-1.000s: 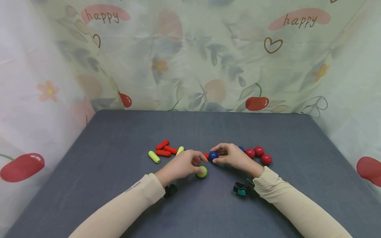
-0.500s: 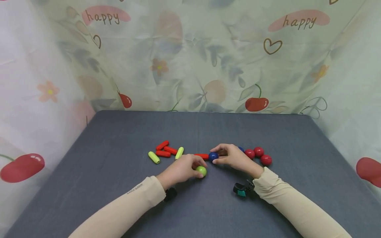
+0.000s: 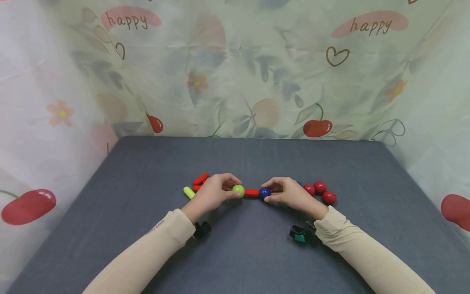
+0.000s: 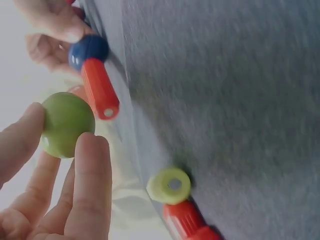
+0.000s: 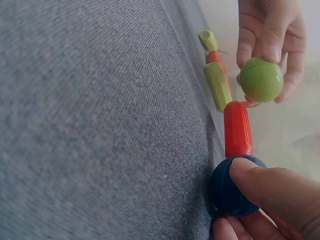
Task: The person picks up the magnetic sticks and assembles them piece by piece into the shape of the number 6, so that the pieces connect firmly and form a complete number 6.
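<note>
My left hand (image 3: 214, 191) pinches a yellow-green ball (image 3: 238, 191) between thumb and fingertips. My right hand (image 3: 290, 195) pinches a dark blue ball (image 3: 264, 193), from which a red ribbed rod (image 3: 251, 193) sticks out to the left. Seen from the left wrist, the rod's free end shows a small round silver-coloured spot, with the green ball (image 4: 67, 125) close beside that end and a gap between them. From the right wrist, the thumb lies over the blue ball (image 5: 227, 192), and the red rod (image 5: 238, 129) points toward the green ball.
Several red rods (image 3: 200, 179) and a yellow-green rod (image 3: 189, 192) lie left of the left hand, partly hidden by it. Several red balls (image 3: 329, 197) lie behind the right wrist, with another blue ball mostly covered. Dark grey cloth (image 3: 249, 253) covers the table; a patterned curtain hangs behind.
My left hand has lifted the green ball from its spot nearer the front and brought it up and left, level with the red rod's end. The right hand stays nearly still.
</note>
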A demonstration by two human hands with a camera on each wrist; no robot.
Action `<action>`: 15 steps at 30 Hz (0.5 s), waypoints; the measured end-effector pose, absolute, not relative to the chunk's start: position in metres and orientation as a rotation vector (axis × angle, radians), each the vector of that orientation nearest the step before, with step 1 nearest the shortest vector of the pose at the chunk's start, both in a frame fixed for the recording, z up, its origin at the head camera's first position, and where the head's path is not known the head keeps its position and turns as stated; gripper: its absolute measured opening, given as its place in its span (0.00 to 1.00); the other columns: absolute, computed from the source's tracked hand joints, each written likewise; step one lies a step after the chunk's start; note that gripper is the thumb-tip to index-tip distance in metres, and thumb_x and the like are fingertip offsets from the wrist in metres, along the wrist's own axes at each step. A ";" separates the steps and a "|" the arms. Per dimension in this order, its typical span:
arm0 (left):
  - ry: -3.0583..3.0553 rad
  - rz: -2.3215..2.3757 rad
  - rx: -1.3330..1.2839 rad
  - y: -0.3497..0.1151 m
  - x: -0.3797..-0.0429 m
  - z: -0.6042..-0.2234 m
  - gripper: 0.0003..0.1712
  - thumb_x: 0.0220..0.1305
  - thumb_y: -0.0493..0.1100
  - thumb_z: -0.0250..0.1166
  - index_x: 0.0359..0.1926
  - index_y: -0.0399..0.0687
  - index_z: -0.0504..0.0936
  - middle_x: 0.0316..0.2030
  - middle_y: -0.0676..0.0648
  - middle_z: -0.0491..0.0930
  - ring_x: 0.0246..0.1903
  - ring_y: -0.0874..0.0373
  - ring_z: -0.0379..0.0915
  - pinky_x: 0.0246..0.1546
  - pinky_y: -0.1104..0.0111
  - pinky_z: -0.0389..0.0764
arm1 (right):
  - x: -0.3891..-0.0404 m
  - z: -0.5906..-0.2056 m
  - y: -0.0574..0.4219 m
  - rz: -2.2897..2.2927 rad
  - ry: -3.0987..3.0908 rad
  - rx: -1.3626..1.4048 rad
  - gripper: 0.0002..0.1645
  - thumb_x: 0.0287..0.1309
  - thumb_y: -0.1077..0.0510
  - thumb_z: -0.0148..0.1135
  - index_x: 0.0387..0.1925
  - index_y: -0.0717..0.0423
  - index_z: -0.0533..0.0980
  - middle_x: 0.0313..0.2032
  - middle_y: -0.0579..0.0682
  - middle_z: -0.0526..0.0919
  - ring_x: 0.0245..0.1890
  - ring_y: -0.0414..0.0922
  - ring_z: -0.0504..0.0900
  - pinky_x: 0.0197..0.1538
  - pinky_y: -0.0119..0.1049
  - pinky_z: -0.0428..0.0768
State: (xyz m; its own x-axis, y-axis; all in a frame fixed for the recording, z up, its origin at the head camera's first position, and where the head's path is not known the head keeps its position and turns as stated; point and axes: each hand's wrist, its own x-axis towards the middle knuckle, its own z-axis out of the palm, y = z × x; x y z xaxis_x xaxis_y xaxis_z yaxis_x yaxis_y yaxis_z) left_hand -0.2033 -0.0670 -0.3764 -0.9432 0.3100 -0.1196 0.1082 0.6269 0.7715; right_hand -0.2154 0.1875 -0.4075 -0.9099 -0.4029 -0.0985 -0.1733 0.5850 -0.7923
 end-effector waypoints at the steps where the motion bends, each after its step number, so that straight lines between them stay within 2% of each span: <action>1: 2.617 1.213 0.327 -0.068 -0.205 -0.376 0.15 0.57 0.45 0.72 0.46 0.55 0.83 0.43 0.52 0.83 0.42 0.58 0.78 0.44 0.64 0.80 | -0.215 -0.407 0.188 -1.233 2.547 -0.467 0.21 0.54 0.57 0.71 0.51 0.54 0.80 0.48 0.53 0.84 0.48 0.47 0.82 0.53 0.44 0.80; 8: 2.641 1.164 0.277 -0.072 -0.210 -0.380 0.15 0.57 0.44 0.72 0.45 0.53 0.82 0.42 0.50 0.83 0.40 0.57 0.78 0.40 0.65 0.80 | -0.216 -0.406 0.188 -1.223 2.546 -0.452 0.21 0.54 0.57 0.71 0.51 0.54 0.80 0.48 0.53 0.84 0.49 0.47 0.82 0.54 0.44 0.79; 15: 2.629 1.146 0.271 -0.070 -0.211 -0.383 0.14 0.57 0.43 0.72 0.45 0.53 0.81 0.42 0.50 0.83 0.40 0.57 0.78 0.40 0.65 0.80 | -0.216 -0.407 0.189 -1.228 2.537 -0.459 0.21 0.54 0.57 0.71 0.51 0.53 0.80 0.48 0.53 0.84 0.48 0.46 0.82 0.53 0.44 0.80</action>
State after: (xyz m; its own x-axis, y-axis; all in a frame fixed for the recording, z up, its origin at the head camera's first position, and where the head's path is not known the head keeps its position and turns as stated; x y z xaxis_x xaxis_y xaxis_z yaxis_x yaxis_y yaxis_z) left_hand -0.2109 -0.0704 -0.3828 -0.9487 0.2716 -0.1618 0.0662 0.6712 0.7383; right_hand -0.2161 0.1885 -0.4065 -0.9087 -0.4012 -0.1156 -0.1582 0.5871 -0.7939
